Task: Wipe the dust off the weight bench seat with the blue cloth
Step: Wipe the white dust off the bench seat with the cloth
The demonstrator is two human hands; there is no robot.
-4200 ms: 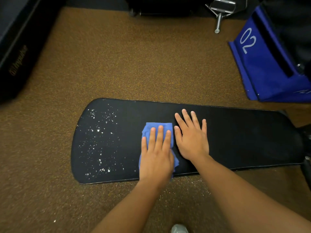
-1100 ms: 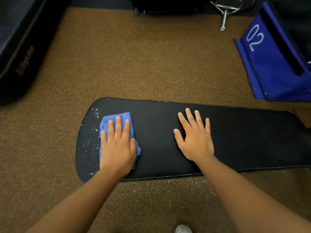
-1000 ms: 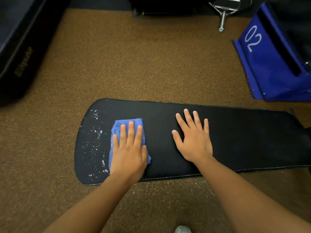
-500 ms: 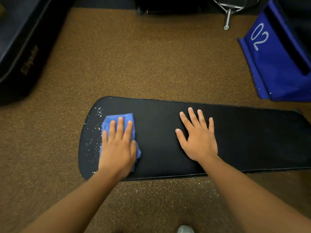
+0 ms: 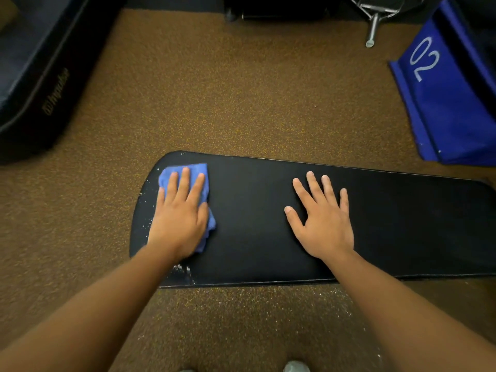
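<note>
The black weight bench seat (image 5: pixel 249 224) runs left to right across the view. My left hand (image 5: pixel 178 218) lies flat on the folded blue cloth (image 5: pixel 200 173) and presses it down near the seat's rounded left end. Most of the cloth is hidden under the palm. A thin band of white dust specks (image 5: pixel 141 210) lines the left rim, and a small clump of dust (image 5: pixel 183 269) lies near the front edge by my left wrist. My right hand (image 5: pixel 324 224) rests flat with spread fingers on the middle of the seat and holds nothing.
Brown speckled carpet (image 5: pixel 241 98) surrounds the bench, with white specks on the floor (image 5: pixel 268 299) in front of it. A black padded unit (image 5: pixel 35 84) stands at the left. A blue box marked 02 (image 5: pixel 442 103) sits at the right, and a metal fitting (image 5: pixel 374 20) at the top.
My left hand has slid the cloth further left toward the seat's end. The dust patch has shrunk to a narrow strip along the rim. My right hand has stayed in place.
</note>
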